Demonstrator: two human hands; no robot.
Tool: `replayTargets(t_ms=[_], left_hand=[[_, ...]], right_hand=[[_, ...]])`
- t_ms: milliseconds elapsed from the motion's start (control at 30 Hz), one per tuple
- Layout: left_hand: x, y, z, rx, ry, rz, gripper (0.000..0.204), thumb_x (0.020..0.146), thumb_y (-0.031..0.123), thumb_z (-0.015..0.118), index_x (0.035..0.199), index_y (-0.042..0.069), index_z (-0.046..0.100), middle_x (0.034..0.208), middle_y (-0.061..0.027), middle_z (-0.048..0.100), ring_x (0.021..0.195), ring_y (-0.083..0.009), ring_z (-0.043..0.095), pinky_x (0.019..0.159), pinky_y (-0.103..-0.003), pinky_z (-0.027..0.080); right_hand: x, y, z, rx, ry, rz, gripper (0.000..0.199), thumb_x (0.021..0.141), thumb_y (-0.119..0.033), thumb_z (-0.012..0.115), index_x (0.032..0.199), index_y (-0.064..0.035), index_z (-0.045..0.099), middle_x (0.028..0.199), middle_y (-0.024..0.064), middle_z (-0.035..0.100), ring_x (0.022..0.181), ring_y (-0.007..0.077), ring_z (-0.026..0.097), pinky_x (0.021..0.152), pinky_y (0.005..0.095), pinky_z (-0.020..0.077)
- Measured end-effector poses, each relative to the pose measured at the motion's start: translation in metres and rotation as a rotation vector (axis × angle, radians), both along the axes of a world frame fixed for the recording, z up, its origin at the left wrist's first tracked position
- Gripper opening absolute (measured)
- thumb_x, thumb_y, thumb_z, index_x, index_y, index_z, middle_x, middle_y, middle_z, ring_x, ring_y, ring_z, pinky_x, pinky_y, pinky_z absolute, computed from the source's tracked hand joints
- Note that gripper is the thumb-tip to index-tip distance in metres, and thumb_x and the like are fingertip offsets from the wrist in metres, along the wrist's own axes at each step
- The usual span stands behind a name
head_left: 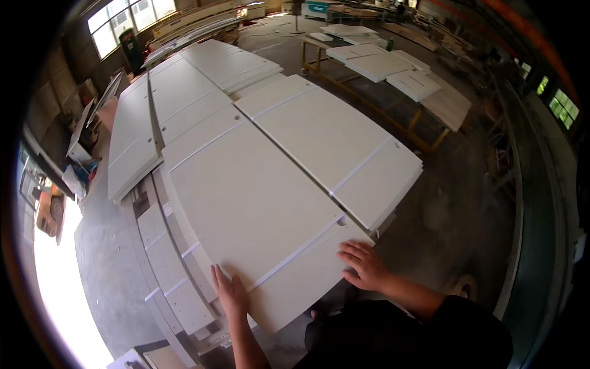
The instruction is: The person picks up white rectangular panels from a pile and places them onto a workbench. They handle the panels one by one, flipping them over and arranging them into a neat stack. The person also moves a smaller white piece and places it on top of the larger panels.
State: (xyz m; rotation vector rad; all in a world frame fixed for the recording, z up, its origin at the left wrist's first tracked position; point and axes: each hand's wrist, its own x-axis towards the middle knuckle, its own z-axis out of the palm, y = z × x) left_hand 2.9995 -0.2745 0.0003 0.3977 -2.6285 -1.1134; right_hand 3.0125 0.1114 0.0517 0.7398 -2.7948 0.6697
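Both hands are pressing flat now: the left hand [230, 294] is lying palm-down, fingers together and pointing away, on the near left edge of the big white panel [258, 209], and the right hand [365, 264] is spreading its fingers wide over the near right corner, gripping nothing. That panel is sitting on top of a stack on the low surface [161, 258], right in front of the person, with a thin groove [295, 255] crossing between the two hands. Judging from this, even pressure from both palms is keeping the sheet square; pushing harder on one side would likely be skewing it. Its right corner is overhanging slightly, just beside the neighbouring white panel [335, 138], so sideways room there is tight. To the left, the rail frame is showing, then bare concrete floor [104, 270]; further panels [184, 92] are stretching well beyond.
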Motion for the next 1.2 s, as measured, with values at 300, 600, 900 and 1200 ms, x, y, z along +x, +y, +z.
replayTargets(t_ms=[300, 600, 900, 1200], left_hand=[[0.008, 0.179, 0.106, 0.391, 0.366, -0.123, 0.026, 0.105, 0.021, 0.044, 0.106, 0.002, 0.062, 0.129, -0.0150, 0.060, 0.131, -0.0303, 0.050, 0.114, -0.044, 0.034], [0.002, 0.607, 0.249, 1.187, 0.647, -1.990, 0.068, 0.103, 0.059, 0.040, 0.067, 0.006, 0.061, 0.073, -0.0096, 0.067, 0.071, -0.0274, 0.068, 0.072, -0.042, 0.051], [-0.050, 0.857, 0.225, 1.751, 0.503, -1.979, 0.067, 0.086, 0.071, 0.059, 0.067, 0.007, 0.053, 0.070, -0.0059, 0.055, 0.062, -0.0236, 0.056, 0.056, -0.033, 0.040], [-0.245, 1.028, 0.015, 0.133, 0.187, -1.575, 0.022, 0.091, 0.029, 0.067, 0.101, 0.010, 0.068, 0.099, -0.0117, 0.068, 0.091, -0.0326, 0.065, 0.077, -0.043, 0.051]], right_hand=[[0.158, 0.182, -0.162, -0.620, -0.509, -0.587, 0.045, 0.095, -0.027, 0.064, 0.132, -0.0025, 0.057, 0.133, 0.0180, 0.059, 0.125, 0.0327, 0.055, 0.106, 0.0422, 0.0435], [0.215, 0.381, -0.232, -0.646, -0.583, -0.673, 0.039, 0.094, -0.031, 0.067, 0.123, -0.0051, 0.063, 0.115, 0.0166, 0.069, 0.107, 0.0304, 0.067, 0.093, 0.0382, 0.0524], [0.192, 0.517, -0.262, -0.722, -0.709, -0.867, 0.039, 0.092, -0.031, 0.068, 0.118, -0.0027, 0.065, 0.115, 0.0184, 0.069, 0.102, 0.0310, 0.069, 0.090, 0.0376, 0.0532], [0.031, 0.702, -0.189, -0.543, -0.755, -1.040, 0.040, 0.092, -0.031, 0.067, 0.120, -0.0030, 0.065, 0.110, 0.0185, 0.071, 0.101, 0.0309, 0.069, 0.089, 0.0383, 0.0534]])
